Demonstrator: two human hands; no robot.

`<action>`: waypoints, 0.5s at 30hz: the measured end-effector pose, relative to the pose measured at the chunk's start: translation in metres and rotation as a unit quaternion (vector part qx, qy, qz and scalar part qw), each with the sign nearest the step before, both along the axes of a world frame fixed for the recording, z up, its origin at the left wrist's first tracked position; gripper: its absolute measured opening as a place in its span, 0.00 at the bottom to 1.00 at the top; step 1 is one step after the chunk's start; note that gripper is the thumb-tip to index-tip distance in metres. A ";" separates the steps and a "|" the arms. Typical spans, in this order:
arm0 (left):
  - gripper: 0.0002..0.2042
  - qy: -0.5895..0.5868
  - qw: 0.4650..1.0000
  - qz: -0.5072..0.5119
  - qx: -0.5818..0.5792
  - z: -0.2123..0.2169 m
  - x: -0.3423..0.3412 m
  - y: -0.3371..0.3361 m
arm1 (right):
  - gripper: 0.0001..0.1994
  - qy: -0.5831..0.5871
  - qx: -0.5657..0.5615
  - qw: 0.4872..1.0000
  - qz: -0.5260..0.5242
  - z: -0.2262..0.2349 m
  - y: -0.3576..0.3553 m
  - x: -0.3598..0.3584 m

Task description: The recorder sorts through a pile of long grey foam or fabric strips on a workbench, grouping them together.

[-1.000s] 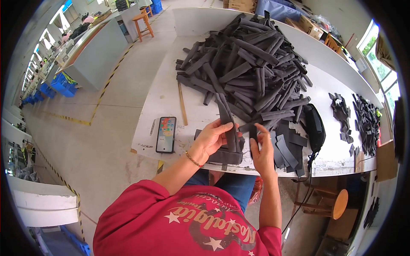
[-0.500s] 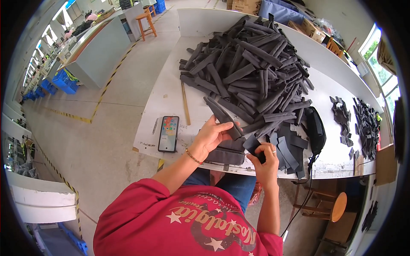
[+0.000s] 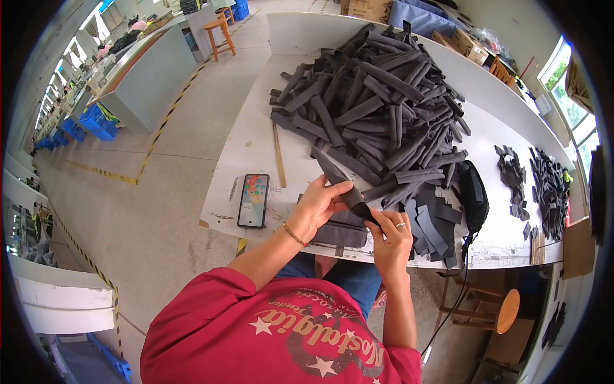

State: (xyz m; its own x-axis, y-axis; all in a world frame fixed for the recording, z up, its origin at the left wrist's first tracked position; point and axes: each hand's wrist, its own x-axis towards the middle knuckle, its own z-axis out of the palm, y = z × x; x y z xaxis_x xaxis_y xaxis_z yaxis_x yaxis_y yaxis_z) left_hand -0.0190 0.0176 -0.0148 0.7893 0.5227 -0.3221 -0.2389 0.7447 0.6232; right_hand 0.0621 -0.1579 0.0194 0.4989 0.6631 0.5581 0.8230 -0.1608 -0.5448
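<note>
My left hand (image 3: 322, 201) is wrapped round a long dark grey fabric sleeve (image 3: 332, 173), thumb on top, its far end pointing away to the left. At the sleeve's near end my right hand (image 3: 391, 235), with a ring on one finger, pinches a dark flat piece (image 3: 364, 211) against the opening. Whether that piece is inside the sleeve or only against it I cannot tell, as my fingers cover much of it. Below the hands a dark flat pouch-like bundle (image 3: 342, 235) lies at the table's front edge. Flat grey pieces (image 3: 430, 230) lie fanned out right of my right hand.
A big heap of similar dark sleeves (image 3: 377, 96) covers the back of the white table (image 3: 249, 147). A phone (image 3: 254, 200) and a wooden stick (image 3: 279, 153) lie to the left. At the right are a black bag (image 3: 473, 195) with a cord and more dark pieces (image 3: 550, 192).
My right hand has moved up and left, bringing the flat piece from beside the sleeve to its near end. My left hand and the sleeve have shifted slightly right.
</note>
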 end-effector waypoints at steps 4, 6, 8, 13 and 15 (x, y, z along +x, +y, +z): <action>0.20 0.007 1.000 -0.009 0.008 -0.001 -0.003 -0.001 | 0.16 -0.078 -0.008 0.997 -0.017 0.001 0.000 0.002; 0.24 0.005 1.000 0.002 0.006 0.007 -0.005 -0.007 | 0.18 -0.145 -0.028 0.989 -0.029 0.000 0.000 0.002; 0.27 0.001 1.000 0.017 0.020 0.009 -0.005 -0.014 | 0.18 -0.149 -0.033 0.988 -0.038 -0.001 0.003 -0.001; 0.32 0.027 0.987 0.069 0.139 0.019 -0.006 -0.034 | 0.22 -0.138 -0.046 0.988 -0.051 -0.004 0.014 -0.015; 0.35 -0.045 0.982 0.079 0.165 0.018 -0.007 -0.034 | 0.27 -0.080 0.002 0.995 -0.052 -0.009 0.023 -0.024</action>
